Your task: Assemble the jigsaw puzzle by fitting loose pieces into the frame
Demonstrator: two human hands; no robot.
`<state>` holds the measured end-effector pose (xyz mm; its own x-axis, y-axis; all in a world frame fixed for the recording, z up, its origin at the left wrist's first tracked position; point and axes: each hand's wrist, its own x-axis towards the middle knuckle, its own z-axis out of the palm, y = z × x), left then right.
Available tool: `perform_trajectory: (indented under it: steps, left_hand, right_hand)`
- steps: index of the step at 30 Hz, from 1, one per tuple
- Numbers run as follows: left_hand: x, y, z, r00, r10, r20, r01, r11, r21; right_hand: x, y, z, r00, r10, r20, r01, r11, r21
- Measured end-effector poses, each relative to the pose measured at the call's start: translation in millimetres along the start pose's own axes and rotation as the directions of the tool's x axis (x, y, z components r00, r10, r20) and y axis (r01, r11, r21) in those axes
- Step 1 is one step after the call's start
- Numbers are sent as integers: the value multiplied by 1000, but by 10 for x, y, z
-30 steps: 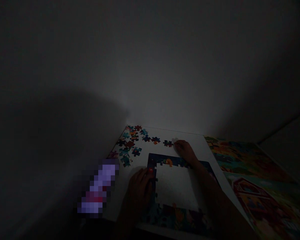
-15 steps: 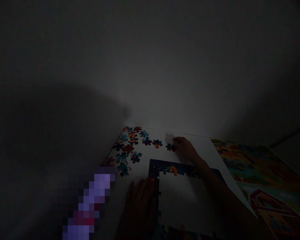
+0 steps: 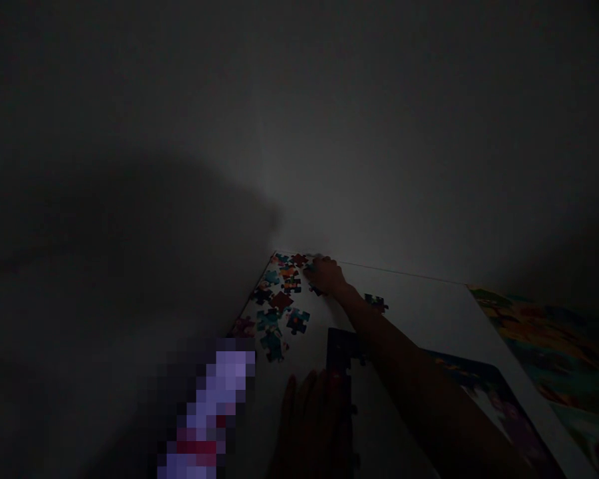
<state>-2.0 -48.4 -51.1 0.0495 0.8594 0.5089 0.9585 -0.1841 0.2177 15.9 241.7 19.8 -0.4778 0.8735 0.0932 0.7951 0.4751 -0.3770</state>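
My right hand reaches to the far left of the white surface, its fingers bent down over a teal puzzle piece. The fingertips seem to pinch this piece, though the hand partly hides it. My left hand lies flat near the left side of a dark blue puzzle frame, fingers stretched out. Several loose pieces lie left of my right hand, among them a brown-red piece and a dark teal piece. A separate dark piece lies beyond my right forearm.
A colourful picture sheet lies on the right. A pale wall rises behind the white table. At the lower left a pixelated purple shape covers part of the view. The scene is very dim.
My right hand has moved left from the separate dark piece to the cluster of loose pieces. That dark piece stays on the table. The view has shifted left; my left hand still lies flat.
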Motion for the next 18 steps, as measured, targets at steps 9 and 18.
perform_trajectory:
  steps: [9, 18]
  left_hand:
    - [24, 44, 52, 996, -1, -88, 1, 1000, 1]
    - [128, 85, -284, 979, 23, 204, -16, 999, -33]
  right_hand:
    - [34, -481, 192, 938, -342, 56, 342, 939, 9]
    - [-637, -827, 413, 774, -625, 100, 616, 781, 105]
